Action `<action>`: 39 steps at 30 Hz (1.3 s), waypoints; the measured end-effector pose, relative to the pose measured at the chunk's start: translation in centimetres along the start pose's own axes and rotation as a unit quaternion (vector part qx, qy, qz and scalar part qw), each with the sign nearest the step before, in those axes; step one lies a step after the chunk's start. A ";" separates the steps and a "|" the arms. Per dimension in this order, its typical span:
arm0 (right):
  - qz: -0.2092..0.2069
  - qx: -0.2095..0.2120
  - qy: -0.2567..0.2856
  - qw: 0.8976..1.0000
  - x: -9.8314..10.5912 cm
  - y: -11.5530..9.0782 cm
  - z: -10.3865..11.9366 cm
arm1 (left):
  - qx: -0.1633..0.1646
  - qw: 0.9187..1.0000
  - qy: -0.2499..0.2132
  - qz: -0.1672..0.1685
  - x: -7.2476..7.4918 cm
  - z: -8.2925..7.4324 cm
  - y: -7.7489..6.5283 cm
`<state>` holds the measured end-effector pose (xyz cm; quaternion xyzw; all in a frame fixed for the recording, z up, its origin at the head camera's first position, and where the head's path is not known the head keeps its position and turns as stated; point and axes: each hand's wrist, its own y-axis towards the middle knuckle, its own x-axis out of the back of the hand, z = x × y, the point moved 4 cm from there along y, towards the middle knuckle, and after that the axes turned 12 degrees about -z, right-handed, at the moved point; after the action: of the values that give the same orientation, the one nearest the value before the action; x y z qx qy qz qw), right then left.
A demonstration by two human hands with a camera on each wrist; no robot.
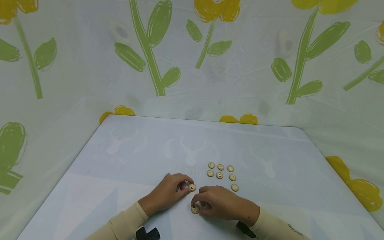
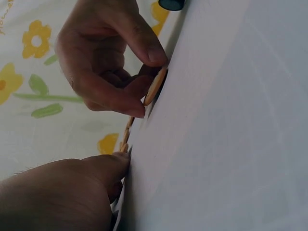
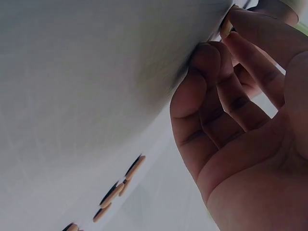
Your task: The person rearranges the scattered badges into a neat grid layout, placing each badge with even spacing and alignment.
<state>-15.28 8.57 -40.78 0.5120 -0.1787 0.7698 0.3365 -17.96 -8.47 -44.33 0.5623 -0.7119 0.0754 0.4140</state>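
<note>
My left hand (image 1: 168, 192) pinches a round wooden button (image 1: 192, 187) between thumb and index finger at the table surface. Closer to me, my right hand (image 1: 222, 203) pinches another wooden button (image 1: 195, 209) by its edge. In the left wrist view that second button (image 2: 156, 86) stands tilted between the thumb and a finger of the right hand (image 2: 103, 57), while the left hand (image 2: 62, 192) lies low at left. The right wrist view has the right hand (image 3: 240, 130) large, its other fingers curled; a button (image 3: 226, 25) shows at its fingertips, partly covered.
Several more wooden buttons (image 1: 219, 175) lie flat in loose rows beyond the right hand, one (image 1: 235, 187) nearer its wrist. The pale table (image 1: 120, 166) has faint deer-head prints. A flower-patterned sheet (image 1: 210, 86) hangs behind and beside it.
</note>
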 end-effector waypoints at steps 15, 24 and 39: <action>-0.002 0.001 -0.019 1.000 -0.2 0.2 0.3 | 0.004 1.000 -0.004 0.002 0.1 0.0 0.1; -0.002 0.001 -0.022 1.000 -0.1 -0.1 0.3 | 0.005 1.000 -0.015 0.006 -0.2 0.1 0.0; -0.041 -0.040 -0.023 0.998 2.0 -1.4 -1.3 | -0.005 0.999 -0.033 0.003 -0.3 0.1 0.0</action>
<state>-15.71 11.04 -39.56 0.5224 -0.1956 0.7360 0.3836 -18.02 -8.35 -44.60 0.5605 -0.7269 0.0547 0.3930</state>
